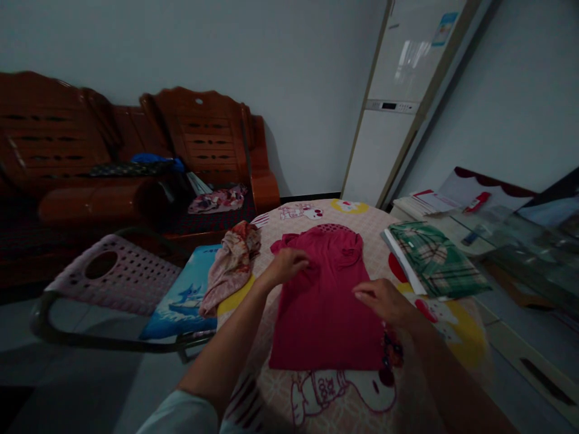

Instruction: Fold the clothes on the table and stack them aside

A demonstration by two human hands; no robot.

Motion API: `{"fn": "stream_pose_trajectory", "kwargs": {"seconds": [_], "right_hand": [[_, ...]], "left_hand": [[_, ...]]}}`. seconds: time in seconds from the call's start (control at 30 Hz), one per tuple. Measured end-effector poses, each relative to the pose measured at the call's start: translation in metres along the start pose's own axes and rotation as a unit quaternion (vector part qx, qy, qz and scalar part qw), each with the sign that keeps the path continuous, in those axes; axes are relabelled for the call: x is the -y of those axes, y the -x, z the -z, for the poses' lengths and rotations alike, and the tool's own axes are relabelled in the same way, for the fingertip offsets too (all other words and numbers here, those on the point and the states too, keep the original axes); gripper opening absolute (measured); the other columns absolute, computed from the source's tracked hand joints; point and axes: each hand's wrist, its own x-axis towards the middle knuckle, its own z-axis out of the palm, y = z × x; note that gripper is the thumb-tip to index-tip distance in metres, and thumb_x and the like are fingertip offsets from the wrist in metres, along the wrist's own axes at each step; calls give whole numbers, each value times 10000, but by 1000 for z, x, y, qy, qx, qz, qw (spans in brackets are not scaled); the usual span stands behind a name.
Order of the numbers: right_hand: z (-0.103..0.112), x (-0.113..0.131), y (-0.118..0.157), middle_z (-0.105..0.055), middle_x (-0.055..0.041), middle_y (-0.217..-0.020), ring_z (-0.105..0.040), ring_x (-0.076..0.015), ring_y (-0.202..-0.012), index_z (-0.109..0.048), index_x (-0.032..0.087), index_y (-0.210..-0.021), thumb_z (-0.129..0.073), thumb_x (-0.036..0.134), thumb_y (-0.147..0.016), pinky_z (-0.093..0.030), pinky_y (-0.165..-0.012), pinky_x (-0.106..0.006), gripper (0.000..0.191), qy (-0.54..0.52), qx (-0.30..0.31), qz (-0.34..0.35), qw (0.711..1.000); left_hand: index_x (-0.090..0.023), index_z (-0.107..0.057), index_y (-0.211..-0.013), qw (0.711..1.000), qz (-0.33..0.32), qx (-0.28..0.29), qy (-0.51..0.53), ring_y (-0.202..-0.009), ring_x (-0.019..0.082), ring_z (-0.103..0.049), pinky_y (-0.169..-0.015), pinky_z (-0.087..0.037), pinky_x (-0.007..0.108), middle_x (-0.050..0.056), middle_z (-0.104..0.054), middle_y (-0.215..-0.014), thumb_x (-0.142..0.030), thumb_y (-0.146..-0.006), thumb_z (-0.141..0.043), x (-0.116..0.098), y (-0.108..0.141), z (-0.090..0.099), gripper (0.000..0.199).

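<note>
A dark pink short-sleeved shirt (328, 313) lies front-down or front-up, I cannot tell which, on the round table. Its sides are narrowed in, and a dotted patch shows at the neck. Over its upper left part is my left hand (288, 266), fingers loosely bent and apart, with no cloth visibly caught in them. My right hand (386, 301) is at the shirt's right edge, its fingers loosely curled and nothing seen in them. By the lower right corner of the shirt, a dark flowered bit of cloth (392, 349) shows.
A patterned cloth covers the table (298, 211). Folded green plaid clothing (436, 256) lies at right, a crumpled flowered garment (235, 259) at the left edge. A woven chair (117, 271) stands left. Behind are wooden seats (203, 132) and a tall white appliance (384, 144).
</note>
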Motion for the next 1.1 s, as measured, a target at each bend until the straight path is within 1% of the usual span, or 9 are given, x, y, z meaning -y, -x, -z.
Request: {"fn": "stream_pose_trajectory", "kwargs": {"seconds": [0.07,0.17,0.33,0.47,0.6,0.7,0.83,1.0,1.1], "right_hand": [[-2,-12,-23,-763,-62,-923,-686,-198,-818,-763,185,-967,-496,318,-887,-487,-740,-281,310,-44,-44,-24,998],[-6,-39,-55,-758,-85,-1008,-693,-220,-906,-749,172,-1038,-495,328,-877,-501,-808,-307,339,-46,-146,-73,986],[-8,-89,-110,-739,-147,-1056,-678,-236,-995,-729,105,-1081,-485,238,-865,-478,-874,-301,353,68,-222,-228,946],[-9,-117,-151,-714,-202,-1107,-671,-253,-1031,-721,65,-1089,-488,231,-876,-475,-854,-293,356,122,-203,-329,914],[-11,-130,-179,-730,-209,-1036,-690,-278,-966,-755,84,-979,-549,281,-849,-490,-758,-297,314,114,-158,-369,909],[-10,-133,-186,-745,-182,-981,-700,-274,-916,-770,120,-921,-560,233,-806,-485,-701,-287,265,98,-141,-386,906],[-9,-135,-181,-734,-176,-1039,-683,-279,-964,-750,131,-1030,-543,232,-794,-491,-759,-300,330,113,-236,-388,884],[-13,-140,-173,-727,-199,-1024,-681,-284,-957,-739,96,-1047,-530,125,-738,-480,-778,-307,374,123,-218,-393,885],[-13,-147,-179,-730,-163,-1073,-678,-264,-988,-731,131,-1091,-551,166,-763,-479,-784,-284,377,96,-224,-384,890]], "left_hand": [[-162,-749,-1006,987,87,-125,-55,-906,190,-675,-829,-487,260,62,-753,-983,-170,-860,-502,19,-25,3,287],[-149,-729,-1076,958,166,-200,-120,-1028,209,-664,-922,-480,280,99,-731,-1099,-129,-875,-455,45,-59,4,340],[-122,-688,-1141,939,237,-132,-211,-1131,247,-628,-966,-474,298,156,-686,-1180,-207,-892,-508,77,-98,-2,319],[-137,-699,-1101,933,263,-51,-240,-1111,262,-637,-910,-497,296,159,-686,-1171,-260,-857,-572,89,-112,-8,302],[-156,-713,-1071,929,283,-36,-237,-1071,239,-652,-863,-497,261,139,-698,-1149,-230,-815,-594,95,-113,-2,291],[-158,-706,-1060,919,306,-96,-230,-1058,244,-651,-850,-493,278,135,-705,-1117,-216,-823,-564,99,-106,7,282],[-173,-691,-1058,895,342,-171,-231,-1058,264,-645,-843,-490,321,132,-705,-1087,-155,-830,-508,103,-97,9,292],[-177,-689,-1101,904,353,-132,-200,-1100,260,-634,-849,-486,305,138,-687,-1170,-174,-848,-508,106,-100,-4,310],[-189,-713,-1069,916,348,-120,-157,-1074,259,-647,-843,-487,302,125,-710,-1136,-354,-917,-480,111,-108,-8,324]]}}
